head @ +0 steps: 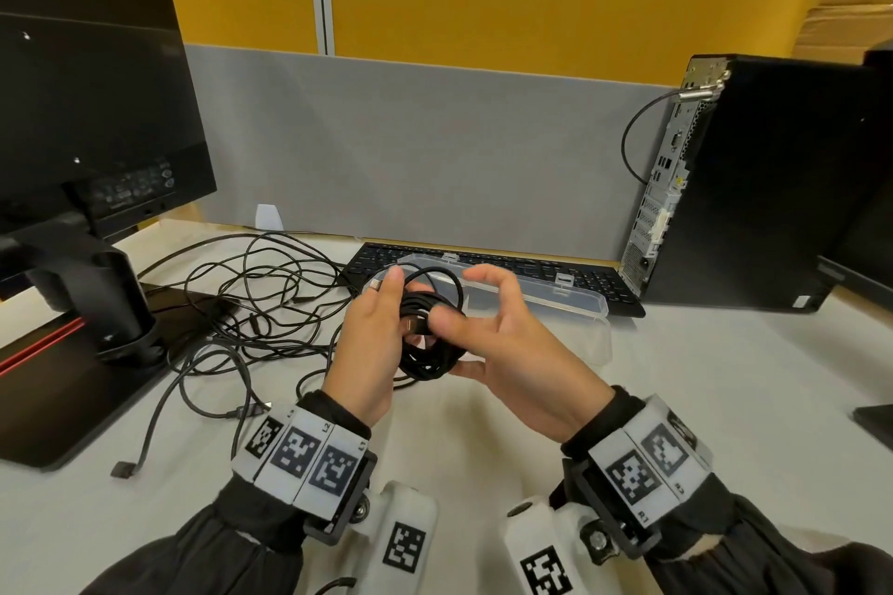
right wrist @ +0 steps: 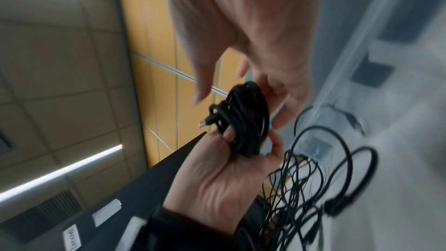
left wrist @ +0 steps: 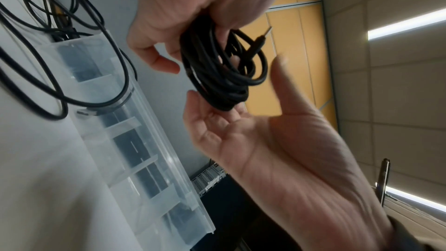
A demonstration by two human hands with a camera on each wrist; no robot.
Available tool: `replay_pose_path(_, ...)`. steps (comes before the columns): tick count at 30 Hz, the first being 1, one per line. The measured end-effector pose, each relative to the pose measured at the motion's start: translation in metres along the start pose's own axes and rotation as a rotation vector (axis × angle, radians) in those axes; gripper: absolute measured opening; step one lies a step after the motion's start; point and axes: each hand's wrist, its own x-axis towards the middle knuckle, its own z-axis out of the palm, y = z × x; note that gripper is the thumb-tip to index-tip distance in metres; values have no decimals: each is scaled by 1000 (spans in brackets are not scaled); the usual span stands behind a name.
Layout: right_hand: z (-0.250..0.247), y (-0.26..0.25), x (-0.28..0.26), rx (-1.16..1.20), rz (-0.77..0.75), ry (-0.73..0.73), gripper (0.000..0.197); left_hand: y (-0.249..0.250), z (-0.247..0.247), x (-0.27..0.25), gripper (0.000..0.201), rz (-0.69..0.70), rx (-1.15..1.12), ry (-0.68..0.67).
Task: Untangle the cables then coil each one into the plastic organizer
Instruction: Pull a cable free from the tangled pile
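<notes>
A round coil of matte black cable [head: 431,339] is gripped by the left hand [head: 368,343]; the right hand [head: 502,353], fingers loosely spread, touches it.

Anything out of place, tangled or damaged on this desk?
Yes: a tangle of black cables sprawls over the desk left of the clear organizer, one strand draped over the organizer's end. The coiled cable in the left hand looks tidy; no damage shows.

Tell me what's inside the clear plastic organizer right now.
Through the organizer walls only clear dividers and the dark keyboard beneath show. One loose cable drapes over its near end. The coiled cable is outside it, held by the left hand. The far compartments are hidden.
</notes>
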Motion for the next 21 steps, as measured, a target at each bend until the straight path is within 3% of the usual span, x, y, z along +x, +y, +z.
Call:
replay_pose_path(2,0,-2,-3,-121,-35,-77,55,1,1,-1,40,-3,-1,-11)
replay_pose_path(9,2,-6,-6,-246,-176,13,25,4,6,-8,38,-39,-93,-104)
replay_pose_path(13,6,-9,-7,-306,-243,91,25,4,7,-9,39,-66,-208,-144)
replay_pose_path(21,2,-2,-1,-773,-485,304,29,3,8,-8,35,-66,-273,-132)
